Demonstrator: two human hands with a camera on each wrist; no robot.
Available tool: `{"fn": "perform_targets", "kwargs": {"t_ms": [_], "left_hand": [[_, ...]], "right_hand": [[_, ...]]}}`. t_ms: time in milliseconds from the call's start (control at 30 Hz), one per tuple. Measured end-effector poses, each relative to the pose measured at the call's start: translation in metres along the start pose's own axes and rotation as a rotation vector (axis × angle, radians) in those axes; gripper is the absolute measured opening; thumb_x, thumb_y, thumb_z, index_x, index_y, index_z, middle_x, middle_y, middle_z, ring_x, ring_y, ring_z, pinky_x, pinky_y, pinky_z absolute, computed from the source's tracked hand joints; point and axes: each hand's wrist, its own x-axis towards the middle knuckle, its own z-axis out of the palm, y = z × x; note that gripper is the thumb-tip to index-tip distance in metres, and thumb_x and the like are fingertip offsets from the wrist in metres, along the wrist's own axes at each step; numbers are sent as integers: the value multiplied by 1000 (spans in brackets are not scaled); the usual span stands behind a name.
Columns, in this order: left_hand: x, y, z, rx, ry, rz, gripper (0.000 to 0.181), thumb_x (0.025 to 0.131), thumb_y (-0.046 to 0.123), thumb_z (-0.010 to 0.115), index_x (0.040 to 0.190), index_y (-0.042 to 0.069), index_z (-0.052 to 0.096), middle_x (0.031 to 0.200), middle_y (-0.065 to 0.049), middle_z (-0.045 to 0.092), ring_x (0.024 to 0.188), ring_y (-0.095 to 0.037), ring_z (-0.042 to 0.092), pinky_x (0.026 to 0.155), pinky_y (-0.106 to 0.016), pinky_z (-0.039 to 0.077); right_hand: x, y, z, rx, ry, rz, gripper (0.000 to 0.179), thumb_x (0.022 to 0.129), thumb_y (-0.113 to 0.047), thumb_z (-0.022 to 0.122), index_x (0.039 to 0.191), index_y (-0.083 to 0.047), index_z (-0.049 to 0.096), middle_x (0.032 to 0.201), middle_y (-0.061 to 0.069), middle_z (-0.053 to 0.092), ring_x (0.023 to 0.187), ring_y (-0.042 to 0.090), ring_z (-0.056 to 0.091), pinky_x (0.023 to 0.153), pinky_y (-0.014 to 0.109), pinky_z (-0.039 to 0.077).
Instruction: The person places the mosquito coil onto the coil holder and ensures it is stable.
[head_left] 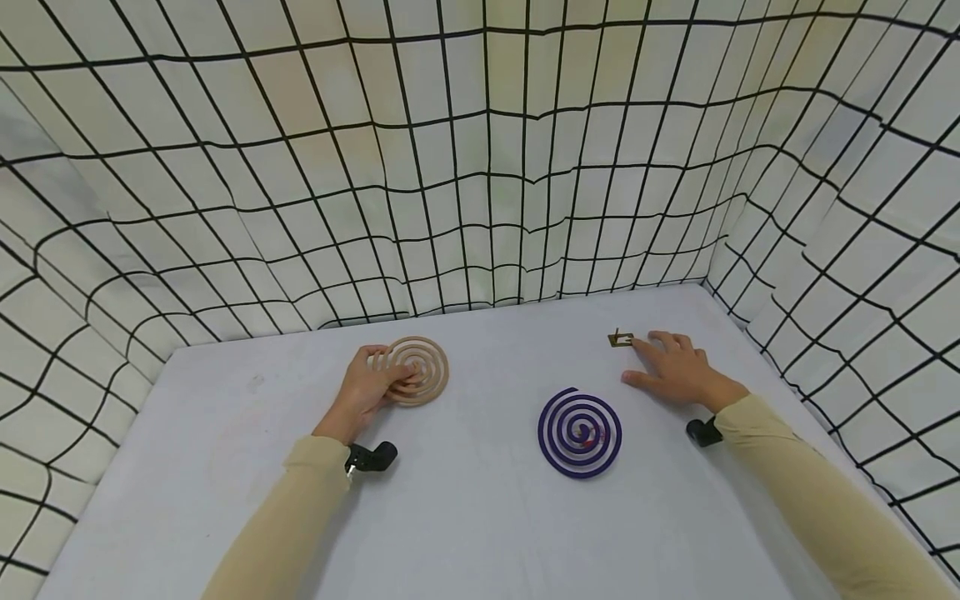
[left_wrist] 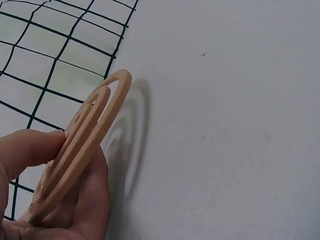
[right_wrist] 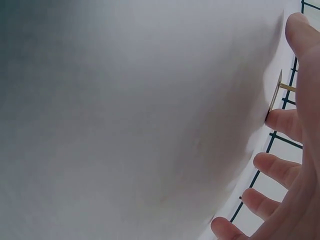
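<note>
My left hand holds a tan mosquito coil, thumb on its upper face and fingers beneath. In the left wrist view the coil is tilted up off the white surface, casting a shadow. To the right, my right hand is low over the table with its fingers spread. Its index fingertip touches the edge of a small brass-coloured metal coil stand, which has a short upright prong. Edge-on in the right wrist view, the stand meets that fingertip. A dark purple mosquito coil lies flat between the hands.
A white cloth-covered table lies under everything. Black netting over white sheeting rises along the back and both sides. Black wrist cameras are strapped below the hands. Something reddish shows near the purple coil's centre.
</note>
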Motion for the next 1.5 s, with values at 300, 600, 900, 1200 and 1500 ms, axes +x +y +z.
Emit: {"fn": "perform_targets", "kwargs": {"t_ms": [300,600,900,1200,1500], "left_hand": [[-1,1,6,-16,-14,11,77,94,13,76,153,8,27,82,3,79,73,-11,78,71,-23,62],[-2,2,13,-50,-22,21,78,93,11,77,152,6,26,79,-1,77,69,-11,77,68,-23,62],[-2,2,21,-65,-17,10,76,92,8,77,151,7,28,80,-2,75,70,-11,77,69,-23,62],[-2,0,24,-61,-43,26,75,94,9,75,150,6,26,78,-1,77,69,-11,77,69,-25,63],[-3,-1,29,-47,-40,24,75,93,9,76,150,6,27,80,-2,77,71,-11,77,69,-25,63]], "right_hand": [[0,-5,2,8,-6,-2,85,99,-68,51,160,-11,36,165,29,29,149,60,24,111,81,29],[0,-10,6,3,2,-11,85,99,-68,52,161,-12,36,165,27,30,150,58,24,112,81,29],[-4,-16,6,-1,16,-21,83,98,-66,54,159,-11,39,164,27,32,149,59,25,110,81,30],[-1,-17,8,-4,5,-18,85,98,-67,55,160,-13,37,165,26,30,150,58,24,112,81,29],[-1,-16,10,-2,3,-29,85,97,-69,53,160,-14,38,165,25,30,149,59,25,111,82,30]]}}
